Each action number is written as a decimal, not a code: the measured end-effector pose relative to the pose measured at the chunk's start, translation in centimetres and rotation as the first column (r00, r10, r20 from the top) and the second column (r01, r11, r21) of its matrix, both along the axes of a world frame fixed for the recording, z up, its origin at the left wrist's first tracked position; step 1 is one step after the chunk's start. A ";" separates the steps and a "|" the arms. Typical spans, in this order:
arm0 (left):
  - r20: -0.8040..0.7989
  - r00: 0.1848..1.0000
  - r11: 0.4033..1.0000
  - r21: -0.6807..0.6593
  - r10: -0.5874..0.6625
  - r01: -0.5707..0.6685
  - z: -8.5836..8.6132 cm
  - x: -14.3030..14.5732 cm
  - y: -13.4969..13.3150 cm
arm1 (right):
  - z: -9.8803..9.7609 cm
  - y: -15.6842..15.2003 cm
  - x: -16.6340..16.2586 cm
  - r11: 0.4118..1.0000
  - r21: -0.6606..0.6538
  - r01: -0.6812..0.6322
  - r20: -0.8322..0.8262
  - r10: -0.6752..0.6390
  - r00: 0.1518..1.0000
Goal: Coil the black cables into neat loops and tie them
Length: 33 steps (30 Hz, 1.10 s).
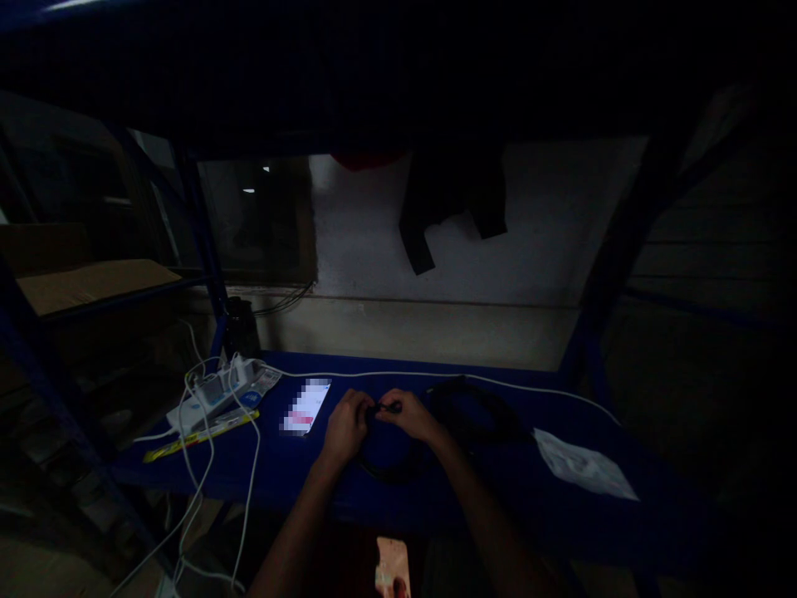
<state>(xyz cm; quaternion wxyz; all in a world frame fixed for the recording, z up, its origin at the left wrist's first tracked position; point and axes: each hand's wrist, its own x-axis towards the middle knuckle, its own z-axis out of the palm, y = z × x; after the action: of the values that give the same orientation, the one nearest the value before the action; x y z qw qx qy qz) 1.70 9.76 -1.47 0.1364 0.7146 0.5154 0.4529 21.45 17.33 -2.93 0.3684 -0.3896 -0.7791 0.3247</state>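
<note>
Over the blue shelf surface (pixel 280 482), my left hand (pixel 346 423) and my right hand (pixel 408 415) come close together, fingers pinched. A thin black cable (pixel 391 407) runs between the fingertips, and both hands grip it. Its exact ends are too dark to make out. Below my hands, a loop of black cable (pixel 389 475) lies on the surface. A larger black coil (pixel 476 411) rests just right of my right hand. Left of my left hand lies a phone (pixel 308 405) with a lit, partly blurred screen.
At left stands a white power strip (pixel 212 400) with plugs and trailing white cords, beside a yellow packet (pixel 199 436). A crumpled whitish plastic bag (pixel 582 467) lies at right. Dark clothing (pixel 454 191) hangs behind. A pinkish flat object (pixel 393 566) shows below the shelf edge.
</note>
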 end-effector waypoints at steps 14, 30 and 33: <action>-0.106 0.994 0.999 -0.025 0.019 -0.022 0.3 0.5 0.0 | 0.3 -0.2 0.2 0.996 -0.034 -0.087 -0.035 0.086 0.996; -0.044 0.982 0.962 -0.197 0.181 -0.187 0.1 1.5 1.9 | 0.6 -0.4 0.3 0.998 0.010 -0.069 -0.014 0.069 0.998; -0.032 0.989 0.976 -0.161 0.147 -0.150 0.1 1.5 1.7 | 0.5 -0.4 0.3 0.999 -0.009 -0.052 -0.016 0.051 0.999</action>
<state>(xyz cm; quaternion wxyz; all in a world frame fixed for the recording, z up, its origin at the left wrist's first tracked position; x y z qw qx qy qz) 3.22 11.46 -1.39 0.1548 0.6650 0.6039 0.4112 21.79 16.96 -2.39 0.3645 -0.3685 -0.7844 0.3408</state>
